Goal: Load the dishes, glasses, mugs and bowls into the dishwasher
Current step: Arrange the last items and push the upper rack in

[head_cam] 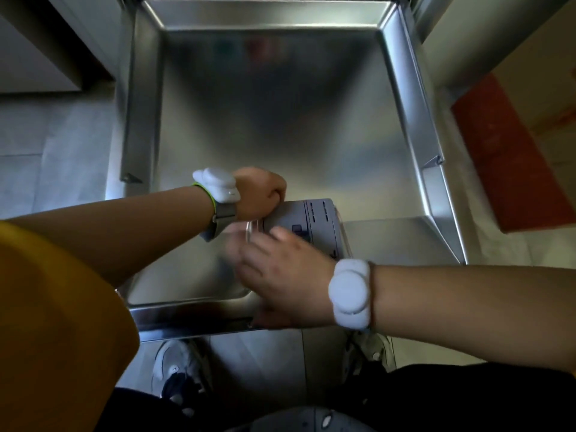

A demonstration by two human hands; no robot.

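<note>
The dishwasher door [268, 120] lies open and flat below me, its steel inner face up. No dishes, glasses, mugs or bowls are in view. A grey detergent dispenser [318, 222] is set in the door near its front edge. My left hand [260, 194] is curled into a fist at the dispenser's upper left corner. A small clear piece [252, 230] shows just under it; I cannot tell whether the hand holds it. My right hand [280, 269], blurred, lies with fingers stretched over the dispenser's near left side.
Grey floor tiles [46, 145] flank the door on the left and a cabinet front stands at upper left. An orange-red mat [505, 151] lies on the right. My shoes [177, 366] stand just under the door's front edge [193, 316].
</note>
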